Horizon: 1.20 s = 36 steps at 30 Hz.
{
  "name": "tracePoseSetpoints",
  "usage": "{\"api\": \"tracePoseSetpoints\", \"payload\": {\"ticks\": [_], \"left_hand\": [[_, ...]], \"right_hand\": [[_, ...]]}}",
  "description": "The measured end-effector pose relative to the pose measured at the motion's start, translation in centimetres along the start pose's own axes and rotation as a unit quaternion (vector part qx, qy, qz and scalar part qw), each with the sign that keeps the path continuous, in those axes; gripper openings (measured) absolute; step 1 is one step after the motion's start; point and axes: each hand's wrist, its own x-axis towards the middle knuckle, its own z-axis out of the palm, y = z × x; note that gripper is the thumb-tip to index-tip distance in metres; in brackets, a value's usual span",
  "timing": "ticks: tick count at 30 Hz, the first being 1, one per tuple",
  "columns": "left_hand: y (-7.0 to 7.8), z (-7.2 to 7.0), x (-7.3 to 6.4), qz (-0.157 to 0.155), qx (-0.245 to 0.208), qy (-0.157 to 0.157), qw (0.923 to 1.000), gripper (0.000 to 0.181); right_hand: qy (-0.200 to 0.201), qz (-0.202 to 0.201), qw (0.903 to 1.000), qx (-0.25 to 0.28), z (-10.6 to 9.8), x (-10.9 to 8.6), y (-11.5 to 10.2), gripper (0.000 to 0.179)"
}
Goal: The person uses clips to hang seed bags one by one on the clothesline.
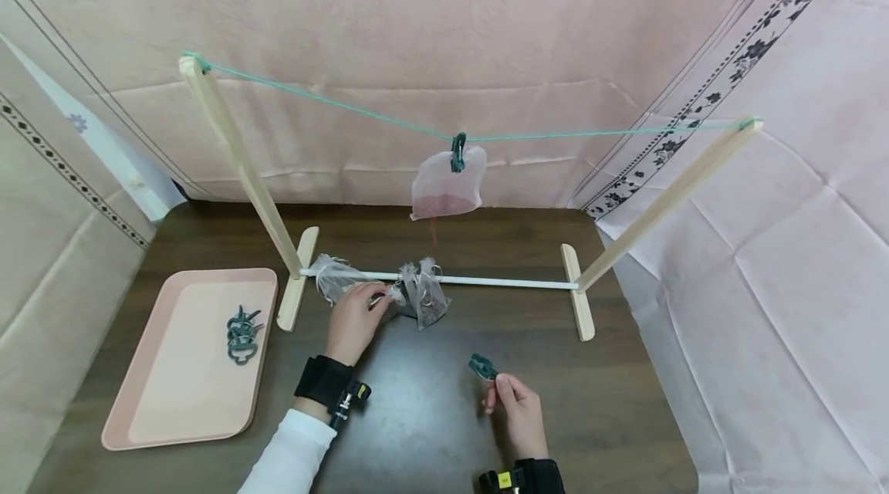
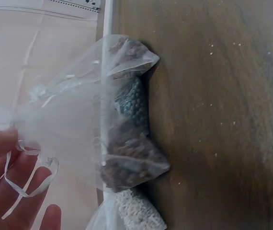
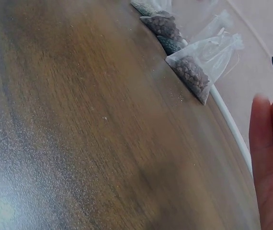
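Observation:
My left hand point(image 1: 356, 322) pinches the gathered top of a sheer drawstring pouch point(image 2: 129, 160) with brown bits in its bottom. Its white ribbon loops over the fingers. Beside it, along the white rod point(image 1: 500, 282), lie further pouches: one with dark beads point(image 2: 132, 103), one with white grains point(image 2: 139, 211) and another with brown bits point(image 3: 190, 72). Over the table to the right, my right hand point(image 1: 519, 413) holds a dark green clothespin point(image 1: 482, 367) between thumb and fingers. Another green clothespin point(image 1: 458, 153) fastens a pouch with reddish contents point(image 1: 446, 197) to the green line point(image 1: 569, 134).
A pale wooden post point(image 1: 239, 162) on the left and a slanting post point(image 1: 667, 204) on the right carry the line. On the left a pink tray point(image 1: 177, 370) bears several green clothespins point(image 1: 242, 336). Cloth point(image 1: 389, 15) hangs behind the brown table point(image 1: 417, 432).

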Motion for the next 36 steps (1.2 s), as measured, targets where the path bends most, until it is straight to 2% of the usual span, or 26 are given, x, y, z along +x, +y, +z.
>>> {"api": "tracePoseSetpoints", "payload": {"ticks": [8,11,15,22,26,30,36], "left_hand": [[0.3,-1.1,-0.5,-0.004,0.015,0.007,0.9999,0.014],[0.6,-1.6,-0.3,0.007,0.019,0.015,0.9997,0.013],[1.1,-2.5,-0.2,0.026,0.027,0.027,0.9990,0.013],[2.4,-5.0,0.1,0.061,0.015,0.060,0.9963,0.016],[3.2,-6.6,0.7,0.078,0.007,0.072,0.9943,0.016],[4.1,-8.1,1.6,0.102,0.004,0.075,0.9920,0.016],[5.6,-10.4,3.5,0.159,0.012,0.092,0.9829,0.016]], "right_hand": [[0.011,-0.028,0.9994,-0.019,0.1,0.3,-0.9,0.044],[0.003,-0.072,0.9969,-0.033,-0.1,0.7,-1.9,0.040],[-0.009,-0.136,0.9893,-0.050,-0.6,1.2,-4.2,0.028],[0.015,-0.184,0.9811,-0.057,-1.0,1.9,-9.5,0.024],[0.015,-0.223,0.9722,-0.071,-1.3,2.8,-11.8,0.023],[0.007,-0.267,0.9591,-0.093,-1.6,3.7,-13.7,0.021],[0.015,-0.347,0.9255,-0.152,-1.1,4.8,-17.9,0.017]]}}
